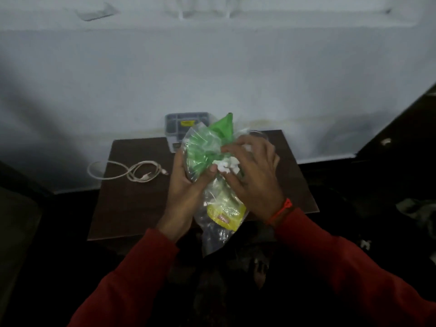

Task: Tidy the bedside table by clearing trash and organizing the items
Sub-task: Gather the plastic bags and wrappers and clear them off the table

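Note:
A clear plastic bag (218,232) hangs over the middle of the dark brown bedside table (132,204). Inside it show a green wrapper (219,131) near the top and a yellow packet (226,214) lower down. My left hand (186,182) grips the bag's left side near its mouth. My right hand (253,171) is at the bag's mouth, its fingers closed on crumpled white paper (226,165). A coiled white cable (134,172) lies on the table's left part and hangs over the left edge.
A grey compartment organizer (181,125) with something yellow in it stands at the table's back edge against the white wall (212,74). A glass rim (258,133) shows behind my right hand. Dark floor surrounds the table, with dim objects at the right.

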A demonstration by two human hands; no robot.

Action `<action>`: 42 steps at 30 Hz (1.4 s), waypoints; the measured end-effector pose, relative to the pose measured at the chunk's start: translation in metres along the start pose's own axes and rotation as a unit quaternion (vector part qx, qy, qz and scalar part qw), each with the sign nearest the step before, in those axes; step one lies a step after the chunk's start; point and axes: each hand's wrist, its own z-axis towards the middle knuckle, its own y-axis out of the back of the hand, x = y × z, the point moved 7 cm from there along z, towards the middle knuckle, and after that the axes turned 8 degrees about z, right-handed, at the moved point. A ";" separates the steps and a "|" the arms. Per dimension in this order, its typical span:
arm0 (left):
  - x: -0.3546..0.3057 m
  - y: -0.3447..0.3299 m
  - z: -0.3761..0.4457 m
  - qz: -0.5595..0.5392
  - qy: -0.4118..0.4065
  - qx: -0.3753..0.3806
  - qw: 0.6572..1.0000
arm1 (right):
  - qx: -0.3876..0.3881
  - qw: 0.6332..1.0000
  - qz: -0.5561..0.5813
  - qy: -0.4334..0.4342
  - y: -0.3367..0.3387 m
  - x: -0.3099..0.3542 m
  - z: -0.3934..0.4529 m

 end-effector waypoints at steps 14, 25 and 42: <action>0.093 -0.283 0.047 0.091 0.193 0.230 0.949 | -0.109 0.809 0.468 -0.339 0.161 -0.240 -0.056; 0.190 -0.303 0.070 0.388 0.106 0.190 0.896 | -0.171 0.879 0.043 -0.444 0.104 -0.409 -0.183; 0.148 -0.295 0.052 0.434 -0.045 0.287 0.853 | 0.462 0.727 -0.029 -0.507 -0.027 -0.460 -0.240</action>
